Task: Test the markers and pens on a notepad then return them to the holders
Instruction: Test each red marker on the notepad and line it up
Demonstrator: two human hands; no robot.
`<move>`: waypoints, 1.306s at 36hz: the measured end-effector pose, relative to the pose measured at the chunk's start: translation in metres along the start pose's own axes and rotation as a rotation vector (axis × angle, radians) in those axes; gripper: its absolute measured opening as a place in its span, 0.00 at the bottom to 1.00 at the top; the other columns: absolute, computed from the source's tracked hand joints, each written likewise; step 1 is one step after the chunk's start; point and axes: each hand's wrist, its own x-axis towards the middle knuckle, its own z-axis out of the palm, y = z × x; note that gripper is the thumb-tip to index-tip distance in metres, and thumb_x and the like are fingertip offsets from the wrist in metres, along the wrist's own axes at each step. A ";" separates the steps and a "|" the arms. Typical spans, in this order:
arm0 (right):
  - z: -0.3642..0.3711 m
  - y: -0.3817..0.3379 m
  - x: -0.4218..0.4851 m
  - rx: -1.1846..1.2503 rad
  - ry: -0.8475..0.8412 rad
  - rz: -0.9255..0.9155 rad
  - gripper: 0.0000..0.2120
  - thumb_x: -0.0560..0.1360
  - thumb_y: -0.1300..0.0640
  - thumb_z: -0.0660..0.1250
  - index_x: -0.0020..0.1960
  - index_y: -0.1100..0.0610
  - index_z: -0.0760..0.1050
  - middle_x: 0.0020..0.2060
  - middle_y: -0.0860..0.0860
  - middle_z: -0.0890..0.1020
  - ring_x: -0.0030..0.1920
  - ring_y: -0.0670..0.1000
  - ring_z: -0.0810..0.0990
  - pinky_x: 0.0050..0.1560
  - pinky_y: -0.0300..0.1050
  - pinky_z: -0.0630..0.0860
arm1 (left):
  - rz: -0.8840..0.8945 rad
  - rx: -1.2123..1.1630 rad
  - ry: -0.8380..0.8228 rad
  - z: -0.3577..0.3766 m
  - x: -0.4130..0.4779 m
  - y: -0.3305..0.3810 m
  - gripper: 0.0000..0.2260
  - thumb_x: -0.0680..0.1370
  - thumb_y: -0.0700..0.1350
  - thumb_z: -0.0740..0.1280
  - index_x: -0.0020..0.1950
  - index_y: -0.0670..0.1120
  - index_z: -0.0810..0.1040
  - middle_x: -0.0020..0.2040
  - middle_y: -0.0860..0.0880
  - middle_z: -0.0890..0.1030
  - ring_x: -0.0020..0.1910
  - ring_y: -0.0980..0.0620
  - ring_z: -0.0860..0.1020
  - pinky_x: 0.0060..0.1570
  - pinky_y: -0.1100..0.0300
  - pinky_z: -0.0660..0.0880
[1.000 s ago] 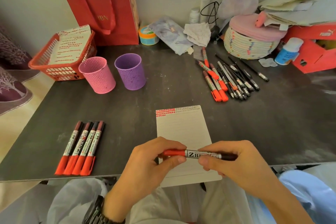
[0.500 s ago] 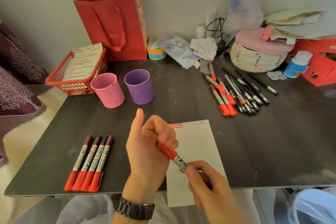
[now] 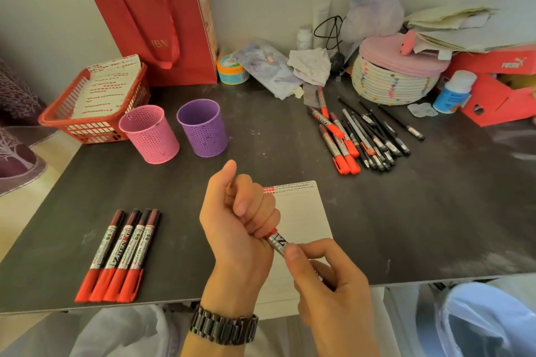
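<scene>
Head view: four red markers [image 3: 116,255] lie in row, left part of worktop [image 3: 420,226]; pink holder [image 3: 149,134] and purple holder [image 3: 202,127] stand behind. Left hand [image 3: 237,226] now fisted round red cap of marker [image 3: 277,242], thumb up; second ago marker lay level between hands. Right hand [image 3: 327,278] pinches barrel above notepad [image 3: 301,211]. Cap apparently still seated: uncapping likely under way, scribble test next. Untested pile [image 3: 362,136] far right.

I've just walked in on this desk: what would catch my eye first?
Front and centre, the left hand and right hand grip one red-capped marker over the notepad. Four matching markers lie in a row at near left; the pink holder and purple holder stand behind.
</scene>
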 end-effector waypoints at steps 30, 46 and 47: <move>0.123 0.028 0.099 -0.349 -0.476 -0.025 0.18 0.78 0.57 0.71 0.64 0.43 0.73 0.51 0.47 0.82 0.46 0.44 0.86 0.44 0.42 0.84 | 0.408 1.738 0.344 -0.182 -0.076 0.082 0.18 0.79 0.63 0.56 0.65 0.63 0.75 0.64 0.69 0.72 0.66 0.65 0.69 0.62 0.64 0.69; 0.171 0.057 0.113 -0.722 -0.455 -0.163 0.23 0.76 0.50 0.73 0.68 0.45 0.72 0.54 0.43 0.76 0.36 0.37 0.84 0.37 0.35 0.82 | 0.240 2.031 0.166 -0.231 -0.053 0.075 0.23 0.84 0.60 0.41 0.80 0.61 0.52 0.80 0.61 0.50 0.79 0.59 0.44 0.77 0.44 0.50; 0.172 0.058 0.113 -0.743 -0.449 -0.177 0.23 0.75 0.49 0.73 0.69 0.45 0.72 0.56 0.44 0.75 0.36 0.37 0.84 0.39 0.36 0.83 | 0.239 2.027 0.166 -0.231 -0.052 0.074 0.23 0.84 0.60 0.41 0.80 0.61 0.52 0.80 0.61 0.50 0.79 0.59 0.44 0.77 0.44 0.50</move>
